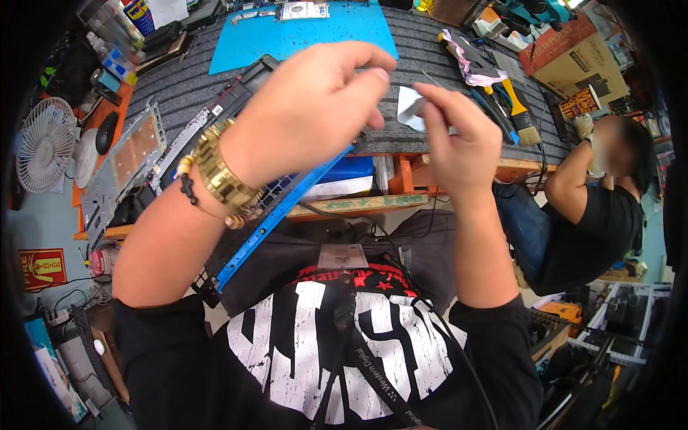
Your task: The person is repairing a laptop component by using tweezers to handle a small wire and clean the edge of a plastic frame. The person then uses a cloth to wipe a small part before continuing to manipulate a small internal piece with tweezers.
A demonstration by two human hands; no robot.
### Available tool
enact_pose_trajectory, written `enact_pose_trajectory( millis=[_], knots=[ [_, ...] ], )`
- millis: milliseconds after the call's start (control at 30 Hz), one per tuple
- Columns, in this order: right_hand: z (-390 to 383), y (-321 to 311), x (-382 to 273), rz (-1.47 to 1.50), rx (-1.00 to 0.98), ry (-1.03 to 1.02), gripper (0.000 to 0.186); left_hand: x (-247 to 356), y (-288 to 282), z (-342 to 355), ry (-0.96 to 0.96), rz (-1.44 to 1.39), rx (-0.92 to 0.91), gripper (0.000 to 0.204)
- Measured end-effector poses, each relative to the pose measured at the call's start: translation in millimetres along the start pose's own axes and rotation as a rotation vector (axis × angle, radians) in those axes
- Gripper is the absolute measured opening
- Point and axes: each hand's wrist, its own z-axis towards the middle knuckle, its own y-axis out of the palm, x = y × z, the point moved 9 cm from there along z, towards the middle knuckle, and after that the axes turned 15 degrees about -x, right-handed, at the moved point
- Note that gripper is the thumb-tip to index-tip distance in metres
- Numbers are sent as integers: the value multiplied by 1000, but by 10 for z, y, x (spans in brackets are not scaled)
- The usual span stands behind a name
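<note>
Both my hands are raised close to the camera above the workbench edge. My left hand, with a gold watch and bead bracelet at the wrist, curls its fingers toward a small shiny silver piece. My right hand pinches that piece between thumb and fingertips. The left fingertips sit at or just short of the piece; whether they touch it I cannot tell. Under my left forearm a black laptop panel with a blue edge leans from the bench onto my lap.
A grey ribbed mat and a blue mat cover the bench. A paintbrush and hand tools lie at the right. A metal panel and a fan are at the left. Another person in black sits to my right.
</note>
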Motion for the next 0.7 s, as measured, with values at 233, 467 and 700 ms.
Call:
enact_pose_trajectory(
  millis=[233,467,700],
  knots=[
    [-324,704,581,1055,-7,417,15,-611,-127,162,248,917,-87,39],
    [-267,967,599,893,-197,390,16,-912,-86,250,117,904,-190,44],
    [-238,1003,624,841,-263,488,15,-942,-76,248,74,876,-233,47]
  ],
)
